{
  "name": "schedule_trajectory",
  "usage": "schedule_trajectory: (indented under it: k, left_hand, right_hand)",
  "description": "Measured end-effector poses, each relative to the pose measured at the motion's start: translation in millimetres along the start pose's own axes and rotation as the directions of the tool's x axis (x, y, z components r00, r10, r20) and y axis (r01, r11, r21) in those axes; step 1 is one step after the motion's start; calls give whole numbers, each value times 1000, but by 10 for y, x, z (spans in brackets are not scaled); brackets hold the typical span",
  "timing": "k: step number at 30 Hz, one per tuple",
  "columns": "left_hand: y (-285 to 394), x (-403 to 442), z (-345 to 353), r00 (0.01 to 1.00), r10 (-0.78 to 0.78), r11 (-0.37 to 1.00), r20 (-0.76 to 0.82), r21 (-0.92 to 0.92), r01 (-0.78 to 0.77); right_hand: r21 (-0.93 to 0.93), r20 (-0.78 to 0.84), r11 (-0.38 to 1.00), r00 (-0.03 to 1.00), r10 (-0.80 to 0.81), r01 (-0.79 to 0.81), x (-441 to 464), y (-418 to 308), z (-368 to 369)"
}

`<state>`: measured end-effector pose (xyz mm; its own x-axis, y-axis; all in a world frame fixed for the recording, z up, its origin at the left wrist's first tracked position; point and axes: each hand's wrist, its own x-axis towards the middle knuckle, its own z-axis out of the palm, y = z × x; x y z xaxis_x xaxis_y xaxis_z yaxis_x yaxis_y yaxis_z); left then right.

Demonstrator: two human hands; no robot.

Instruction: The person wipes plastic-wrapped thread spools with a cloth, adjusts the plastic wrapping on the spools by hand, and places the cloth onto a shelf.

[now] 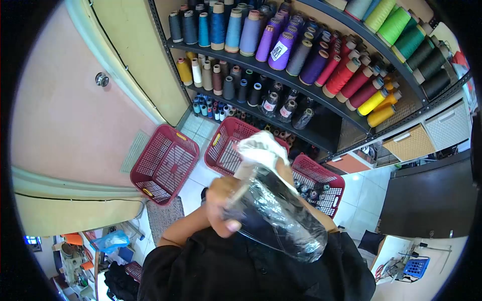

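A large black thread cone (pixel 281 213) in shiny clear plastic wrap lies tilted in front of my chest. My left hand (pixel 221 203) is closed around its narrower end, slightly blurred. A white cloth (pixel 262 146) is bunched in my right hand (pixel 284 173), just beyond the cone and close to its upper side. The cloth and the cone hide most of the right fingers. Whether the cloth touches the wrap is hard to tell.
Ahead, shelves (pixel 273 67) hold many coloured thread cones. Red plastic baskets (pixel 165 160) stand on the tiled floor; the right basket (pixel 334 181) holds several small dark spools. A pink door (pixel 75 90) is at left, a dark cabinet (pixel 427 193) at right.
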<state>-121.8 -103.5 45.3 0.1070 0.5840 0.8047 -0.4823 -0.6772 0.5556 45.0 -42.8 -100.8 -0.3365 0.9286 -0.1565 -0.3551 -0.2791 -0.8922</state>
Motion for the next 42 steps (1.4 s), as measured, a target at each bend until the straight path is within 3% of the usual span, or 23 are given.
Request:
schedule_trajectory:
  k: [2,3,5,6,8,9,12,14,17,20,24,26,27,29,30,32,33,35,36,38,39,40,42]
  left_hand:
    - [35,67,65,999,-29,994,39,106,24]
    - [-42,-76,-16,997,-77,997,25,17,76]
    - [0,-168,-35,915,-320,947,-244,-91,307]
    - [-2,-261,-93,851,-405,913,-335,-201,355]
    - [32,-253,-130,761,-455,877,-462,-382,293]
    - [19,-241,-141,737,-465,864,-490,-431,259]
    - [-53,-210,-35,714,-466,865,-523,-441,241]
    - [-100,-222,55,740,-441,887,-508,-370,275]
    - [-20,-195,42,859,-350,935,-374,-79,346]
    - [43,-13,21,953,-275,928,-125,226,297]
    - [-35,-10,91,840,-501,862,-210,-27,507]
    - [-18,118,180,503,-698,711,-510,-577,402]
    - [-33,135,68,576,-686,707,-445,-594,384]
    - [-93,100,-55,530,-721,655,-446,-688,312]
    - [-120,103,-84,489,-757,594,-434,-770,235]
    - [-122,216,-6,448,-763,593,-467,-780,198]
    - [-138,238,20,429,-777,591,-461,-770,242]
    - [-125,275,115,363,-826,550,-431,-756,354]
    - [-181,235,144,301,-853,512,-427,-796,322]
    - [-268,168,128,291,-844,523,-450,-811,261]
    - [-251,176,138,351,-790,593,-502,-770,235]
    - [-391,-68,-39,492,-747,603,-446,-767,220]
    - [-394,-18,-249,532,-837,292,-127,-926,239]
  right_hand:
    - [40,-67,997,995,72,-70,-107,-607,437]
    - [63,-161,991,978,130,-121,-181,-926,701]
    - [192,-52,981,999,5,5,28,-644,257]
    - [382,-55,923,998,-12,32,-115,-1036,467]
    - [639,59,766,989,-139,70,-353,-1439,614]
    - [716,89,698,992,-89,-2,-429,-1448,528]
    - [488,214,873,971,-105,-13,-466,-1386,498]
    - [287,150,958,986,-69,24,-356,-1280,531]
    - [53,-33,998,999,-17,19,-156,-1167,572]
    - [13,-156,1000,988,-22,24,22,-1092,574]
    - [171,-301,972,948,-105,162,57,-1069,505]
    - [263,-414,897,882,-227,355,30,-1174,391]
    - [262,-462,842,827,-320,472,-4,-1240,333]
    - [206,-501,732,713,-491,649,-162,-1495,313]
    - [164,-413,663,661,-626,730,-287,-1660,486]
    - [461,-152,527,649,-746,714,-400,-1773,541]
    - [251,-28,532,555,-831,809,-358,-1760,520]
    - [-131,221,292,315,-923,947,-273,-1735,477]
    - [-716,502,-304,162,-849,628,-278,-1763,566]
    - [-706,594,-316,286,-752,633,-317,-1668,782]
    - [-678,637,-325,307,-706,659,-303,-1534,815]
    - [-651,678,-329,328,-658,684,-289,-1351,808]
    - [-545,774,-290,340,-533,786,-316,-1060,831]
